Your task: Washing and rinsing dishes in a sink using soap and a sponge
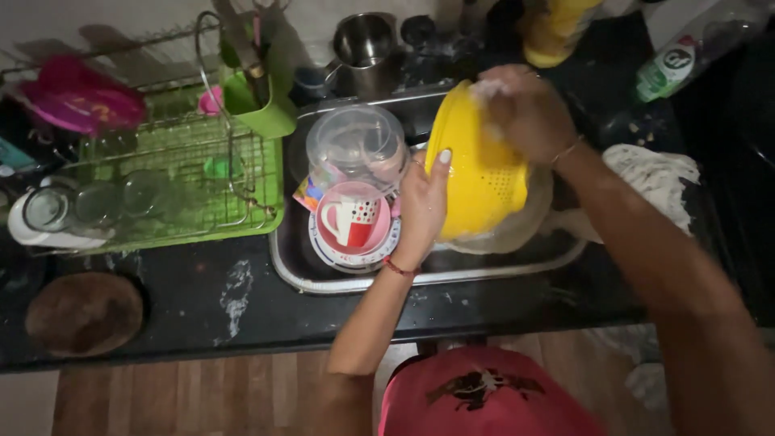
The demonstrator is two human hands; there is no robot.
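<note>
I see the yellow colander point(476, 173) tilted on edge over the sink point(355, 282), right of centre. Left hand point(421, 206), fingers closed on its near rim, steadies it; right hand point(525, 113), fingers curled and soapy, presses the far side. White-and-red mug point(349, 221) sits in stacked bowls to the left, out of the way

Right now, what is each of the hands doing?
Left hand: closed on the rim of the yellow colander, holding it over the sink.
Right hand: pressed against the colander; grip unclear.
</note>
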